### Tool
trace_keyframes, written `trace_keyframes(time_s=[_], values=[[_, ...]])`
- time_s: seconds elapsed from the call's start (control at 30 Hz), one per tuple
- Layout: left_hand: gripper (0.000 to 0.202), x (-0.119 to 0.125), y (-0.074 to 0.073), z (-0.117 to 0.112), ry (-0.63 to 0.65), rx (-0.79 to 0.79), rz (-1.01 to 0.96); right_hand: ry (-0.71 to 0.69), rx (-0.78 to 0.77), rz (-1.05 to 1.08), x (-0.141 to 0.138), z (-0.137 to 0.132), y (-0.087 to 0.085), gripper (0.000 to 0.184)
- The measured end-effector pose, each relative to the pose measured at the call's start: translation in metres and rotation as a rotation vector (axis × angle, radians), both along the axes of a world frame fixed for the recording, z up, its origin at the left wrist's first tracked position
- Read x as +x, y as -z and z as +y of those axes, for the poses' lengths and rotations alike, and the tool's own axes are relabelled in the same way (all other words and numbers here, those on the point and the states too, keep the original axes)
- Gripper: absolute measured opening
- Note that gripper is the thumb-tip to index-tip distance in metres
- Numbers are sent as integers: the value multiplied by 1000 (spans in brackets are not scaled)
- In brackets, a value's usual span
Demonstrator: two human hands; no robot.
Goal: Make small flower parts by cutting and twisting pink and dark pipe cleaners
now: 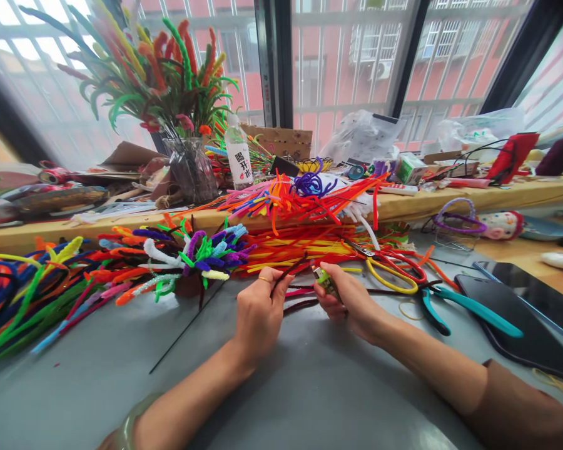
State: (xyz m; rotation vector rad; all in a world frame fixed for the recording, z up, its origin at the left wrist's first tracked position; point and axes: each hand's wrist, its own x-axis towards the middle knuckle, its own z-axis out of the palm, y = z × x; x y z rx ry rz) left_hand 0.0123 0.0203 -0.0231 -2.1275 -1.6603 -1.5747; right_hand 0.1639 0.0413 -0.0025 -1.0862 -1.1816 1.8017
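My left hand (259, 309) is closed in a pinch on a dark brown pipe cleaner (291, 270) that points up and right. My right hand (346, 297) is closed around a small yellow-green lighter (325, 279), held close to the pipe cleaner's tip. Both hands hover over the grey table (281, 387), just in front of a heap of red and yellow pipe cleaners (309, 244). More dark stems lie under my right hand.
Teal pliers (469, 306), yellow and red scissors (394, 272), and a dark phone (520, 319) lie to the right. Colourful pipe cleaners (51, 281) spread left. A vase of pipe-cleaner flowers (190, 165) and a water bottle (238, 153) stand on the wooden ledge.
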Motion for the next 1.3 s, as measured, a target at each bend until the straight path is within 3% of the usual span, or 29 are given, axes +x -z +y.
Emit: trace_keyframes(time_s=[0.6,0.8,0.97,1.07,1.2,1.3], values=[[18,-1,0,-1,26,24,32,-8,5,-74,0,-1,-3,43],[18,-1,-1,-2,44,-54,-38,-7,1,-89,1,0,-2,43],[20,1,-7,-1,175,-233,-337,-37,-25,-95,3,4,-2,53],[23,2,-9,2,293,-385,-583,19,137,-64,3,5,-3,51],[26,4,-8,6,443,-540,-852,113,406,-94,2,3,-3,34],[29,6,-7,6,531,-609,-964,133,484,-112,3,1,-2,31]])
